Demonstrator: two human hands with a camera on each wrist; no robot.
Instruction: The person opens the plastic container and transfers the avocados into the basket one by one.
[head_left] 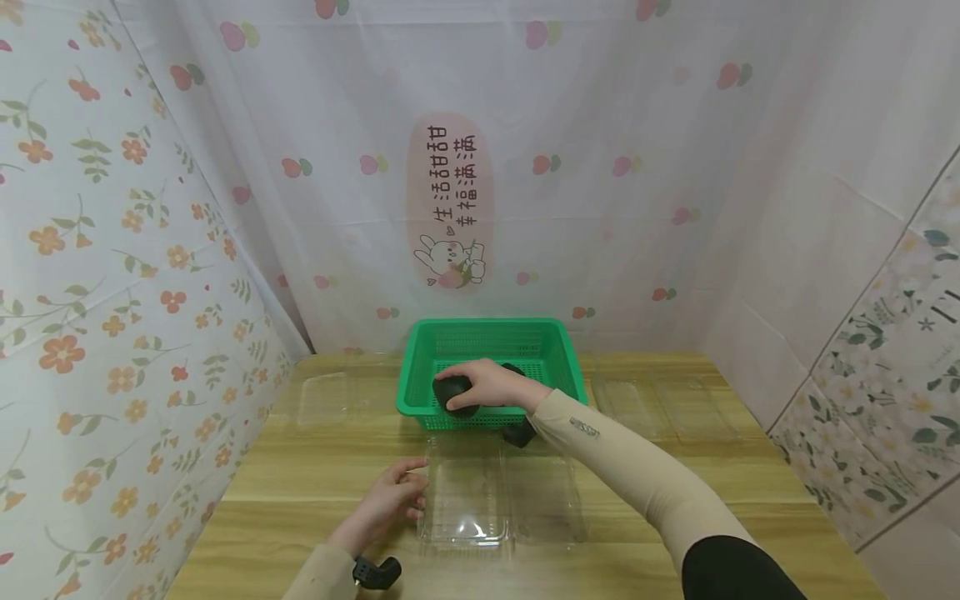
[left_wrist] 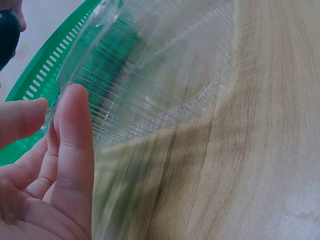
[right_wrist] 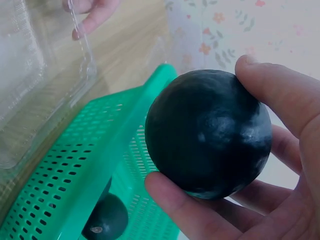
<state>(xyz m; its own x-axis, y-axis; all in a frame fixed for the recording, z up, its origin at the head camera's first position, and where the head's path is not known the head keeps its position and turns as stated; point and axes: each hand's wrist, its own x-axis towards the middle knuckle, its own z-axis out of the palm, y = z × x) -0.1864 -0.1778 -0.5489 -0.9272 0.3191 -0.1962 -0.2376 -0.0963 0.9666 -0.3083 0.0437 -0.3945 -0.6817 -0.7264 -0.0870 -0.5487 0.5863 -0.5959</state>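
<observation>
A dark, nearly black avocado (head_left: 453, 396) is in my right hand (head_left: 495, 385), over the front of the green basket (head_left: 408, 375). The right wrist view shows my thumb and fingers around the avocado (right_wrist: 207, 135), which is raised above the basket rim. Another dark avocado (right_wrist: 107, 217) lies inside the basket. In front of the basket, a clear plastic clamshell box (head_left: 467, 492) lies opened out on the table. My left hand (head_left: 386, 500) is at its left side; in the left wrist view, thumb and forefinger pinch the box's edge (left_wrist: 65, 80).
More clear plastic boxes lie on the wooden table (head_left: 247, 533), one at the back left (head_left: 322, 400) and others at the back right (head_left: 693, 408). Patterned curtains (head_left: 600, 250) enclose the table at the back and both sides.
</observation>
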